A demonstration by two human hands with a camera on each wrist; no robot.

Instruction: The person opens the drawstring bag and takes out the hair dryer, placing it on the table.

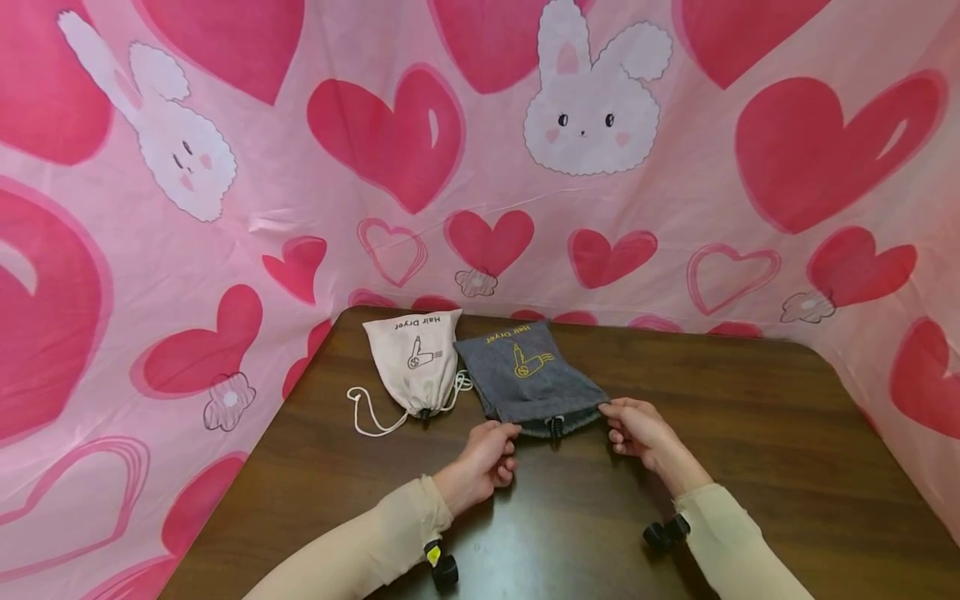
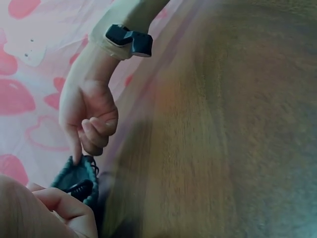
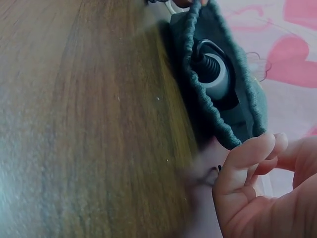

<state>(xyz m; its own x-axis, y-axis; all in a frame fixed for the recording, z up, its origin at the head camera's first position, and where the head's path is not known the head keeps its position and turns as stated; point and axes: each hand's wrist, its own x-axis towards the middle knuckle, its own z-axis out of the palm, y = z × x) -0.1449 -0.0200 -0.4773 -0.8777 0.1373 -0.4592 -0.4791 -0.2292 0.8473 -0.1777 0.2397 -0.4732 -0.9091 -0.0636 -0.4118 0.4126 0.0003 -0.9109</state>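
Observation:
A dark grey drawstring bag [image 1: 517, 387] with a yellow "Hair Dryer" print lies on the table, its mouth facing me. My left hand [image 1: 483, 462] pinches the left corner of the mouth between thumb and fingers. At the opposite corner, my right hand [image 1: 641, 429] grips the rim the same way, so the mouth is stretched wide. Inside the opening, the right wrist view shows a pale rounded handle end [image 3: 218, 84] with a ribbed black cord sleeve [image 3: 205, 68] and a loop of black cord. The rest of that object is hidden in the bag.
Left of the grey bag lies a white drawstring bag [image 1: 416, 358] with a black hair dryer print, drawn closed, its white cords [image 1: 367, 425] spread on the brown wooden table [image 1: 720, 400]. A pink heart-and-rabbit cloth [image 1: 480, 167] hangs behind the table and along its sides.

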